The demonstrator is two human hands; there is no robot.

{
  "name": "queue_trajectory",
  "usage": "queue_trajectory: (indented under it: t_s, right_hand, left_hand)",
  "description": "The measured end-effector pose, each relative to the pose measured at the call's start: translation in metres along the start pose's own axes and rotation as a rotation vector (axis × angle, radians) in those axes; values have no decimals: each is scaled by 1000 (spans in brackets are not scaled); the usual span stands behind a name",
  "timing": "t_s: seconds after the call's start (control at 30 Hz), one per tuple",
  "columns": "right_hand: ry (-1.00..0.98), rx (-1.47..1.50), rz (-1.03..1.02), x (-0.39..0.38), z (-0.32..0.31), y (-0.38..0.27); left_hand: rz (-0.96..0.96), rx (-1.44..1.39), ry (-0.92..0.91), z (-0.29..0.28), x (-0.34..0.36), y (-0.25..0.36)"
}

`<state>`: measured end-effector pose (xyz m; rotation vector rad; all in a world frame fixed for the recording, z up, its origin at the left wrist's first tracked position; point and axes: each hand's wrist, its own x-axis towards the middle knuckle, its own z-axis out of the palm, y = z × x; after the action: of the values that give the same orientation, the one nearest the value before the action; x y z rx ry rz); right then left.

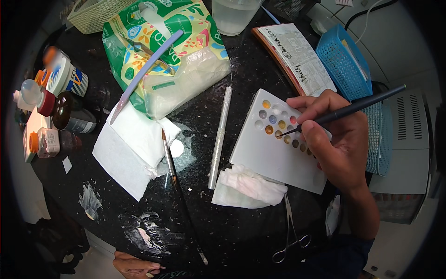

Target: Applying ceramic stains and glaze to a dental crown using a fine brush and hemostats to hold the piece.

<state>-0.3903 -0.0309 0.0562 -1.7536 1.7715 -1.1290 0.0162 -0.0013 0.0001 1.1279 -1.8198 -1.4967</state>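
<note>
We pinched a slim dark brush point(362, 105) in our right fingers point(319, 140), its tip at the white palette point(274, 162); whether our left fingers point(141, 264) gripped anything, we couldn't tell.

A white, squarish palette point(260, 151) lies flat on the worktop point(204, 114), turned askew; its rows of round wells point(269, 130) hold yellow, brown, grey and red dabs; a slim dark brush point(360, 107), held in the right hand point(341, 146), slants down leftward, its fine point at a brownish well (touching or just above, hard to tell).
</note>
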Motion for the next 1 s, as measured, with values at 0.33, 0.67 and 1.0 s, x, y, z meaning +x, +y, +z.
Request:
queue_trajectory:
  t_s: [0.33, 0.67, 1.0]
  right_hand:
    - [490, 120, 117, -46, -10, -59]
    - [311, 340, -80, -138, 96, -122]
    - [215, 261, -277, -134, 153, -127]
  left_hand:
    - [58, -8, -92, -1, 13, 5]
    - [68, -315, 42, 20, 9, 5]
    - [114, -303, 53, 17, 2, -3]
